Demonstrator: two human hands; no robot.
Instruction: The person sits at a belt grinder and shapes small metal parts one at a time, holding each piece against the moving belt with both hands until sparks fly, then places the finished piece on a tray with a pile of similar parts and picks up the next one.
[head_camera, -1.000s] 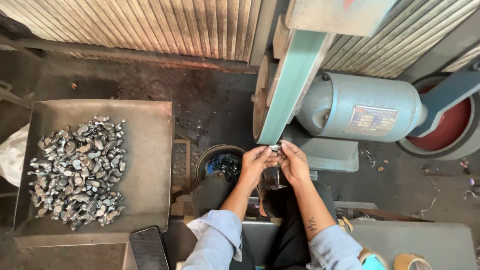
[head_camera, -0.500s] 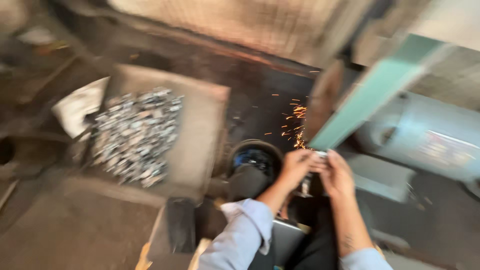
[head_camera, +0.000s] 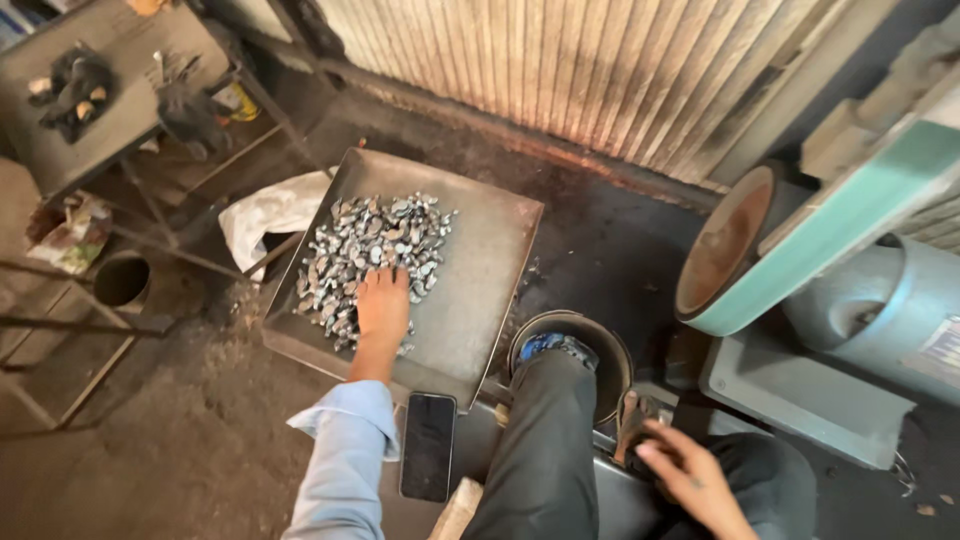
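My left hand (head_camera: 382, 306) reaches into a flat metal tray (head_camera: 478, 268) and rests palm down on a heap of small grey metal pieces (head_camera: 367, 250), fingers among them; whether it holds one is hidden. My right hand (head_camera: 690, 477) is low at the right, near my knee, fingers loosely curled over a small brownish object (head_camera: 632, 425). The belt grinder's wheel (head_camera: 722, 245) and green belt (head_camera: 838, 226) stand to the right, apart from both hands.
A dark round bucket (head_camera: 588, 336) sits by my knee. A black phone (head_camera: 428, 445) lies in front of the tray. A grey motor (head_camera: 890, 305) is at the right, a white bag (head_camera: 268, 212) and metal stands (head_camera: 95, 100) at the left, a corrugated wall behind.
Both hands left the grinding belt, where sparks flew. My left hand swung left onto the heap of metal pieces; my right hand dropped to my lap. The view turned left.
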